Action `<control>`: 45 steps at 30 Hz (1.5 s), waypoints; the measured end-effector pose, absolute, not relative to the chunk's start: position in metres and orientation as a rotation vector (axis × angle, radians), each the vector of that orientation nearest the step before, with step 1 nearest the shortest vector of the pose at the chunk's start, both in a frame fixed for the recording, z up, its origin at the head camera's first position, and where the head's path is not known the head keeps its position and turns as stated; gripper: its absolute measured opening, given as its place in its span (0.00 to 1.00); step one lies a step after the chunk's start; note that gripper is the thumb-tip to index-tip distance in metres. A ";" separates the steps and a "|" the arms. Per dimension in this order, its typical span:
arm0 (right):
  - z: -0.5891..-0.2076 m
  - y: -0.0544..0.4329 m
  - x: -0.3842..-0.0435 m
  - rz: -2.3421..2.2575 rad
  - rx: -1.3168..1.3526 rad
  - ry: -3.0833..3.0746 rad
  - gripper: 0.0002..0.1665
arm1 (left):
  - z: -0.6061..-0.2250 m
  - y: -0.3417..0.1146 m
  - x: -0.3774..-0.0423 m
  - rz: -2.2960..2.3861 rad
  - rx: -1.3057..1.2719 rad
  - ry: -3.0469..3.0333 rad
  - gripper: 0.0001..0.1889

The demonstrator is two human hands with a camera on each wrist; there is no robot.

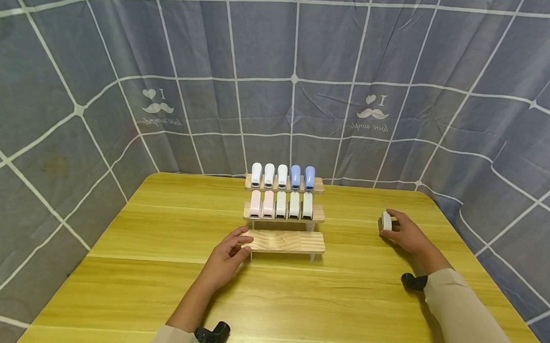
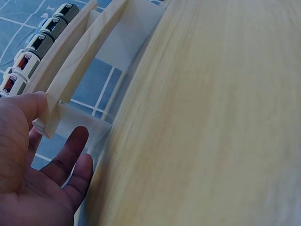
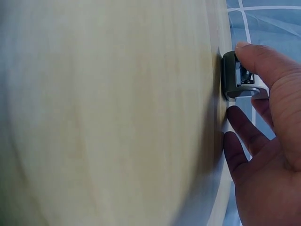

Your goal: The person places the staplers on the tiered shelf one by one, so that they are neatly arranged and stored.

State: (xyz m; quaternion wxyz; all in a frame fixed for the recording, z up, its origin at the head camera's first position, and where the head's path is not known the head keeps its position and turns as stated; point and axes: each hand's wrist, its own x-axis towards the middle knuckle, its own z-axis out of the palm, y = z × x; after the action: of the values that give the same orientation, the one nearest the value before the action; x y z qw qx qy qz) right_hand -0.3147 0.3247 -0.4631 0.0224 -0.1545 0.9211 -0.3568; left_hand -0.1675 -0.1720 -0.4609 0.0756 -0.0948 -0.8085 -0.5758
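A three-tier wooden display stand (image 1: 283, 242) is on the table in the head view. On its top shelf stand three white staplers (image 1: 269, 175) and two blue staplers (image 1: 295, 177). Two pink staplers (image 1: 255, 203) and three pale grey-green staplers (image 1: 294, 205) line the middle shelf; the lowest is bare. My left hand (image 1: 227, 256) pinches the lowest shelf's left end, thumb on the wood in the left wrist view. Far to the right, my right hand (image 1: 405, 232) grips another pale stapler (image 3: 239, 77) between thumb and fingers, close over the tabletop.
The yellow wood-grain table (image 1: 324, 306) runs between both arms. A grey curtain with white grid lines (image 1: 271, 48) encloses its back and sides. Black wrist devices sit on the left wrist (image 1: 212, 334) and right wrist (image 1: 414, 282).
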 end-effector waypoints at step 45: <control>-0.444 0.285 -0.285 -1.340 -0.604 2.865 0.42 | -0.465 -0.173 -0.169 -1.641 -0.317 -2.432 0.11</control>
State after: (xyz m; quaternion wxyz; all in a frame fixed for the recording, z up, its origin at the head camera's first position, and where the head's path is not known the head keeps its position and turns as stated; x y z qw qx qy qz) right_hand -0.2849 0.2846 -0.4441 -0.0393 -0.1873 0.8891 -0.4158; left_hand -0.1690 -0.1733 -0.4653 0.0951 -0.1069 -0.8205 -0.5534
